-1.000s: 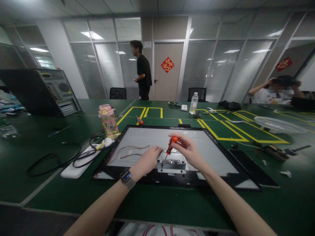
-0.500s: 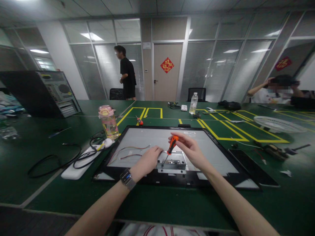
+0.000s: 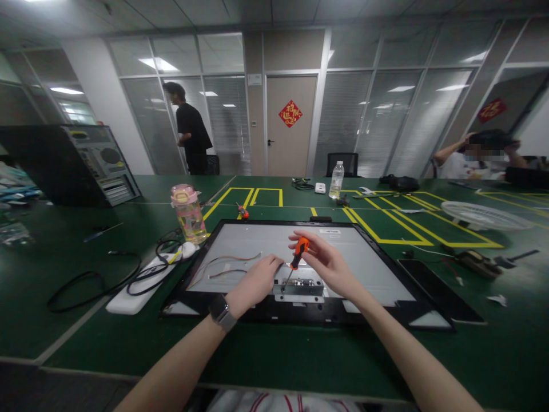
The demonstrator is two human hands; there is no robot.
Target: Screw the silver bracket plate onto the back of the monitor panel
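My right hand (image 3: pixel 326 260) grips an orange-and-black screwdriver (image 3: pixel 300 250) by its handle. The shaft slants down to the left, its tip at the left part of a silver metal bracket (image 3: pixel 305 290). My left hand (image 3: pixel 256 280), a watch on its wrist, is closed at the bracket's left end, with some fingertips hidden. Under both hands lies a flat display panel (image 3: pixel 364 246), grey-backed with a black frame. Thin cables (image 3: pixel 227 259) rest on the panel left of the bracket.
Left of the panel are a pink-lidded bottle (image 3: pixel 189 214), a white power strip (image 3: pixel 139 286) and black cables. To the right lies a dark phone-like slab (image 3: pixel 440 292). A computer tower (image 3: pixel 77 166) stands far left. A person (image 3: pixel 191 134) is beyond the table; another sits at right.
The person behind the table has moved left. My right hand and the screwdriver handle have shifted very slightly; my left hand stays in place.
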